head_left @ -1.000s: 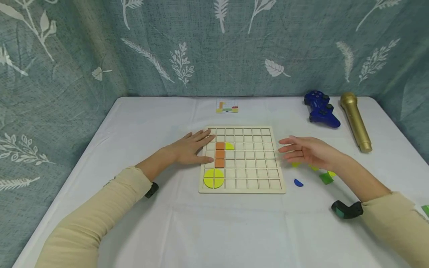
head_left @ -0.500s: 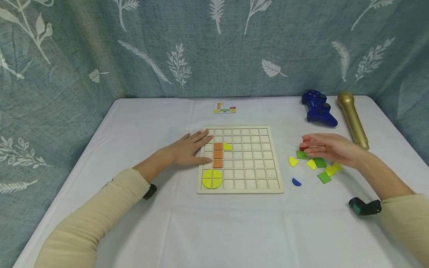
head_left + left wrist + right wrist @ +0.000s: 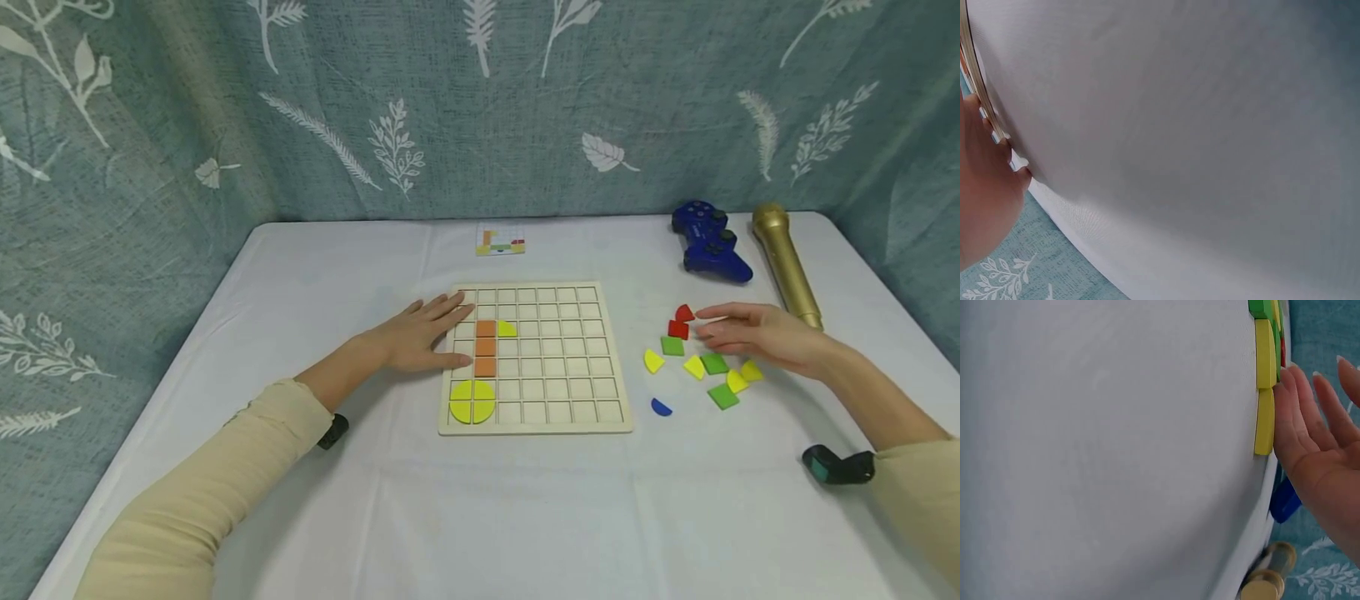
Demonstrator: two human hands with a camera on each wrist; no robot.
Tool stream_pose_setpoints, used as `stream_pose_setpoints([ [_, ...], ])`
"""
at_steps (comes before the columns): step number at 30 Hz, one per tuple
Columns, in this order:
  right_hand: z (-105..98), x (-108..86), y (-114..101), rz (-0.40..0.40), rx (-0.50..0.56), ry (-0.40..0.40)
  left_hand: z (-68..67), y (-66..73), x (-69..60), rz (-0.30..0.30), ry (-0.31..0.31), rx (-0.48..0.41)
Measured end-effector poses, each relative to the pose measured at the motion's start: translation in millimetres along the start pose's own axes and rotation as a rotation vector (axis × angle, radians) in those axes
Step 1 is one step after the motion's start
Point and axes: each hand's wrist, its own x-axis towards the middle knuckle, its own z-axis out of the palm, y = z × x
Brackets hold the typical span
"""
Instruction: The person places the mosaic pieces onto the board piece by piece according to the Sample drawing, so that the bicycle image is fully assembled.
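Note:
My left hand (image 3: 420, 337) rests with spread fingers on the left edge of a wooden grid board (image 3: 558, 379). On the board stand a column of orange squares (image 3: 486, 347), one yellow quarter-circle piece (image 3: 507, 330) beside its top, and a yellow circle (image 3: 462, 412) of quarter pieces at lower left. My right hand (image 3: 765, 337) hovers over the loose pieces with relaxed fingers, holding nothing visible. Its fingertips are beside a red quarter-circle piece (image 3: 684, 313) and a red square (image 3: 678, 330). Green squares (image 3: 723, 397), yellow quarter-circle pieces (image 3: 654, 361) and a blue half-circle (image 3: 661, 407) lie around.
Behind the board lies a small printed card (image 3: 500, 241) with a coloured pattern. A blue game controller (image 3: 709, 242) and a gold microphone-shaped object (image 3: 787, 262) lie at the back right. A patterned curtain (image 3: 510, 108) hangs behind the white-covered table (image 3: 525, 508).
My right hand has moved right, away from the board's edge to the loose pieces, and the red pieces now show. My left hand stays on the board. The head view has shifted slightly.

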Motion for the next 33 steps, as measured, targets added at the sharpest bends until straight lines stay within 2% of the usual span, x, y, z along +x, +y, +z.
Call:
stream_pose_setpoints([
  [5,-1.3,-5.8,3.0,-0.003,-0.220,0.023,0.3,0.2,-0.6,0.003,0.001,-0.004],
  [8,-0.6,-9.3,4.4,-0.023,-0.298,0.025,0.1,0.7,-1.1,0.001,0.000,-0.007],
  [12,1.4,-13.0,7.0,-0.097,-0.331,0.004,0.2,1.0,-1.1,-0.002,0.006,-0.008],
  [21,11.0,-12.0,7.5,-0.256,-0.595,0.035,0.2,1.8,-2.0,0.002,0.009,-0.007],
  [28,16.6,-10.2,4.6,-0.299,-0.661,0.071,-1.0,2.2,-2.2,0.008,0.010,-0.016],
  [33,19.2,-10.7,0.7,-0.287,-0.664,0.073,-2.1,3.1,-2.3,0.007,0.007,-0.015],
])
